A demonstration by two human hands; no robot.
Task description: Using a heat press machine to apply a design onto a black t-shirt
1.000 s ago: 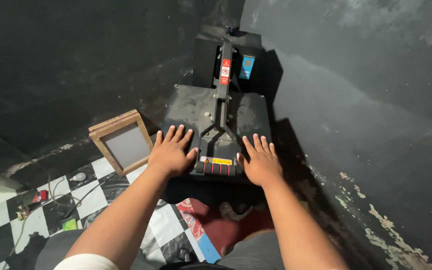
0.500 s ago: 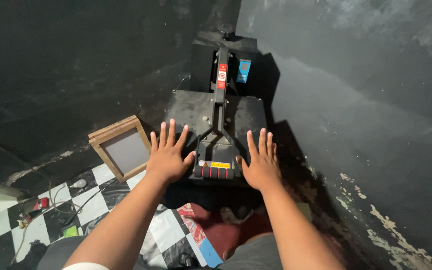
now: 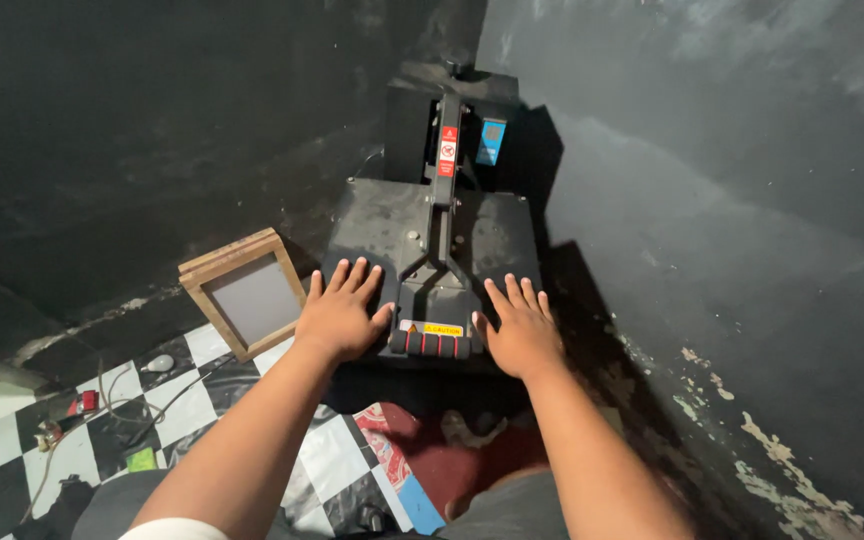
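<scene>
Dark corner of a room, dim light, checkered floor showing at lower left.

Two black walls (image 3: 152, 130) are meeting in a corner behind the bench; the right wall (image 3: 732, 250) is showing grey smudges high up and paint (image 3: 772, 470) flaking off pale near its base. A black-and-white checkered floor (image 3: 192, 395) is lying at lower left, with thin cables (image 3: 117, 395) trailing across it. A wooden frame (image 3: 244, 293) with a grey panel is leaning against the left wall. A red cloth (image 3: 452, 455) is lying on the floor.

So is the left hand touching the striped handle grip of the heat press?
Apart. The head view shows the left hand flat on the press's top plate, dark gap before the handle grip.
</scene>
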